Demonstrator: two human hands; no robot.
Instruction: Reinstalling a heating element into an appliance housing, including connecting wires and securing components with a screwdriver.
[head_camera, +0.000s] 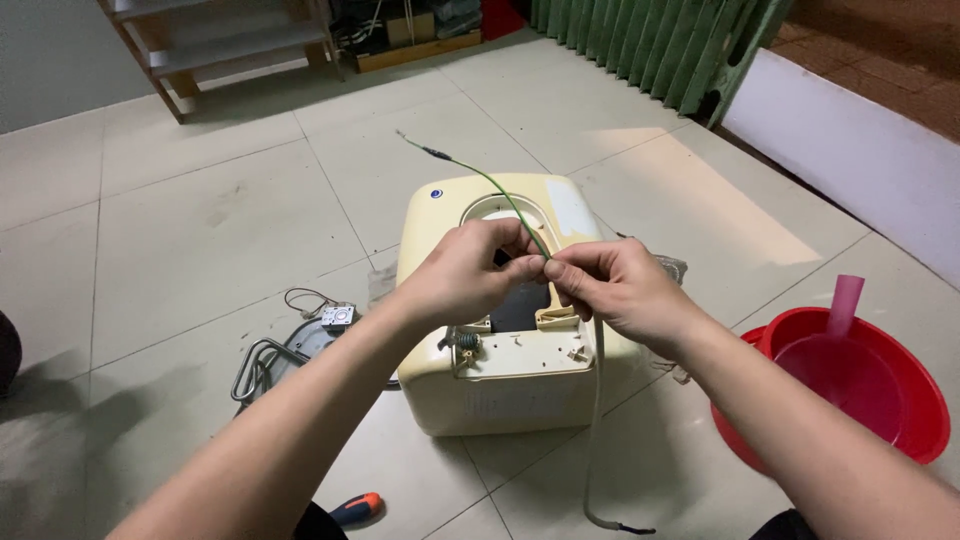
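Observation:
A cream-coloured box-shaped appliance (520, 385) lies on the tiled floor with a round opening in its top face. Above that opening, my left hand (468, 272) and my right hand (615, 285) meet fingertip to fingertip, both pinching a thin green wire (478, 175). The wire rises away from my fingers toward the upper left and ends in a small dark connector. A white cable (596, 420) hangs from under my right hand down the appliance's side to the floor.
A red plastic basin (930, 415) with a pink cup stands at the right. A metal heating coil with a small thermostat part (338, 318) lies left of the appliance. An orange-handled screwdriver (357, 508) rests near the bottom edge. Wooden steps and a green folding screen stand behind.

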